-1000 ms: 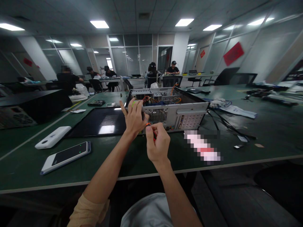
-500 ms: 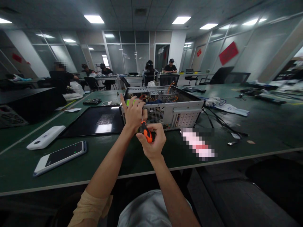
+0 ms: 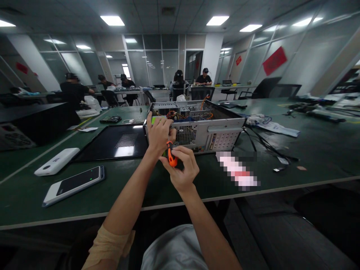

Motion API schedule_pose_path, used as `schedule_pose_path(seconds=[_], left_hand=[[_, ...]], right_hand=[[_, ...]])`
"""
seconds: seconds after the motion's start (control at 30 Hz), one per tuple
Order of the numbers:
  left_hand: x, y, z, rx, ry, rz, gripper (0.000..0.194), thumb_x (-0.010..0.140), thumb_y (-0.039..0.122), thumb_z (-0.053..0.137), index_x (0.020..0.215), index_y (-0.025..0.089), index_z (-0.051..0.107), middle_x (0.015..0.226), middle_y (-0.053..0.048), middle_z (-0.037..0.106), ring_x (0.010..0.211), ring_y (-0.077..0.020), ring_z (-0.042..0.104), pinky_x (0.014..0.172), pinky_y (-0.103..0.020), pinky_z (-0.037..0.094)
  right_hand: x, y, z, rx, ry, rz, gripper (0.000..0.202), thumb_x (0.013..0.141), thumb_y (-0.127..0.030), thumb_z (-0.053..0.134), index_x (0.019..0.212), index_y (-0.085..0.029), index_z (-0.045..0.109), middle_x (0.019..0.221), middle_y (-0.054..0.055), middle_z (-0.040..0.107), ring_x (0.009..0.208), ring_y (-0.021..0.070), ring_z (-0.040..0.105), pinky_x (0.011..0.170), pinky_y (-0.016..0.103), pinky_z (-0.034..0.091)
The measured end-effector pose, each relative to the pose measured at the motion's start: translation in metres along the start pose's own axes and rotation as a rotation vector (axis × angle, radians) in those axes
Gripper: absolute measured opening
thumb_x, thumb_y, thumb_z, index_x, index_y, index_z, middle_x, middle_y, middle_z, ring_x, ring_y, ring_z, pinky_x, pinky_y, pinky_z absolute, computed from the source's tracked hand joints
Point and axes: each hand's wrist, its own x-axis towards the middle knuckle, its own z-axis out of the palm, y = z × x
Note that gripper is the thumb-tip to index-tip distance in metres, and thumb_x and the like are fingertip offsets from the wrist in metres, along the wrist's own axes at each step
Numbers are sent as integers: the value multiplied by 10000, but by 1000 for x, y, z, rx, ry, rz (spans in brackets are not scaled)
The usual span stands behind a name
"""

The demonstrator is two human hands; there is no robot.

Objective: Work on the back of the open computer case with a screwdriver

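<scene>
An open desktop computer case [image 3: 225, 125] lies on the table, its perforated rear panel toward me. My left hand [image 3: 159, 135] is at the case's left rear corner. Some of its fingers spread over the top edge by a bright green label [image 3: 158, 119]; thumb and forefinger bend in close to the screwdriver shaft, and what they pinch is hidden. My right hand [image 3: 184, 167] grips the orange and black handle of a screwdriver [image 3: 172, 159] between thumb and fingers. The shaft points away from me toward the rear panel, its tip out of sight behind my left hand.
Left of the case lies a black side panel [image 3: 112, 144], with a white device [image 3: 57, 161] and a phone-like device [image 3: 74, 185] nearer me. Black cables [image 3: 264, 144] and a white glove [image 3: 275, 127] lie right. Several people sit at far tables.
The screwdriver handle has turned more upright and shifted slightly left; my right fingers have loosened and straightened on it. My left hand stays at the case corner, its outer finger now against the edge.
</scene>
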Motion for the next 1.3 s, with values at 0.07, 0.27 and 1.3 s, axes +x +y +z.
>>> schedule_pose_path(seconds=[0.07,0.27,1.3], left_hand=[[-1,-2,0,6,18,-1,349,846,234,518,1135,241,715,1119,-73,753,1180,-289,634,1306,-544,95],[-8,-6,-5,-8,89,-64,415,844,293,551,1240,226,656,1287,-101,697,1383,-330,501,1300,-582,40],[-6,1,11,-27,141,-148,268,890,232,483,998,265,726,1109,-74,744,1322,-334,532,1277,-660,-10]], right_hand=[[-1,0,0,-45,-2,-45,312,853,-296,830,1111,-275,655,1009,41,705,890,197,718,768,355,648],[-6,-1,2,-63,-52,-59,364,855,-242,826,1197,-277,705,1077,58,617,871,175,698,715,319,655],[-4,-12,-10,107,-230,26,291,968,-191,506,1236,-228,612,1268,123,649,1138,234,675,897,408,643]])
